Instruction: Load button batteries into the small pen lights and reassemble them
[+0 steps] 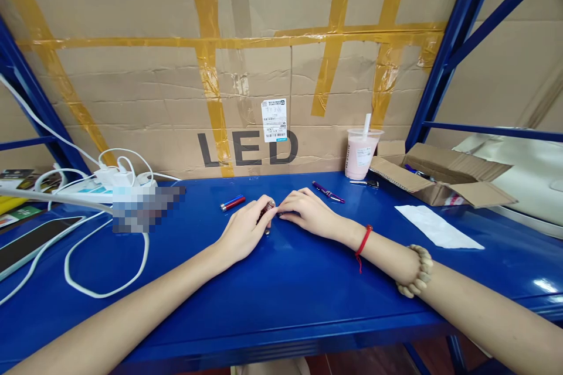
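Observation:
My left hand [244,228] and my right hand [308,211] meet at the middle of the blue table [281,293]. Both pinch a small dark red pen-like piece [266,210] between their fingertips, low over the table top. A small metal bit shows just below it, under my left fingers. My right wrist wears a red string and a bead bracelet. A red pen and a blue pen [233,203] lie side by side just left of my hands. A purple pen [328,191] lies just behind my right hand.
A taped cardboard sheet marked LED [246,149] backs the table. A pink drink cup with a straw [361,152] and an open cardboard box [433,179] stand at the back right, white paper [437,227] in front. White chargers and cables [118,179] lie left, beside a dark tablet [30,240].

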